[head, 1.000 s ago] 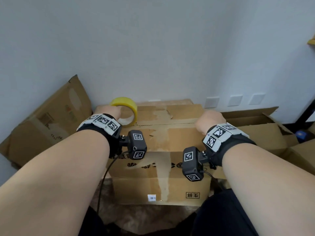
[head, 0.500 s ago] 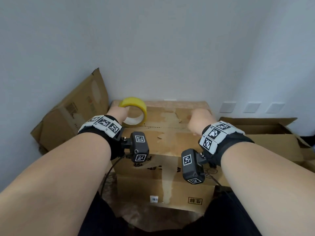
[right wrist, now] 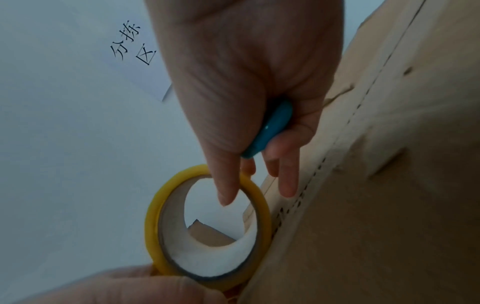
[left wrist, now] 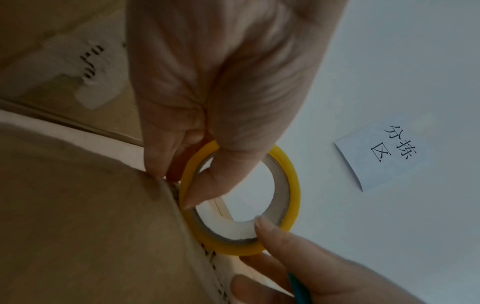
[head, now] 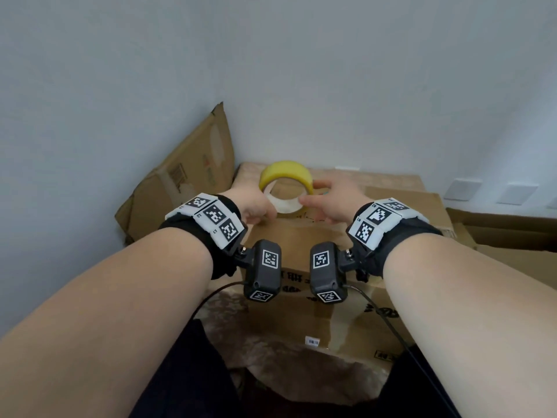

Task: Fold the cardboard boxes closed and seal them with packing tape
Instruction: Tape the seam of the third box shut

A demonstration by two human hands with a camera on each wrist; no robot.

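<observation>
A yellow tape roll point(head: 285, 182) stands on edge at the far left of the closed cardboard box point(head: 304, 239). My left hand point(head: 259, 206) grips the roll's left side; the left wrist view shows the thumb through the core of the roll point(left wrist: 241, 201) and the fingers outside. My right hand point(head: 310, 193) pinches the right side of the roll point(right wrist: 207, 226), with its thumb inside the core. The other right fingers curl round a small blue object point(right wrist: 267, 131) in the palm. The box top's centre seam point(right wrist: 363, 115) runs beside the roll.
A flattened cardboard box point(head: 187, 182) leans on the wall at the left. Another box with raised flaps point(head: 506, 233) stands to the right, below wall sockets point(head: 461, 188). A paper note point(left wrist: 389, 156) with writing hangs on the wall. Camera cables trail from both wrists.
My right hand has left the box top's right half and come left to the roll, now pinching it. The left hand keeps its hold. The head view has swung left.
</observation>
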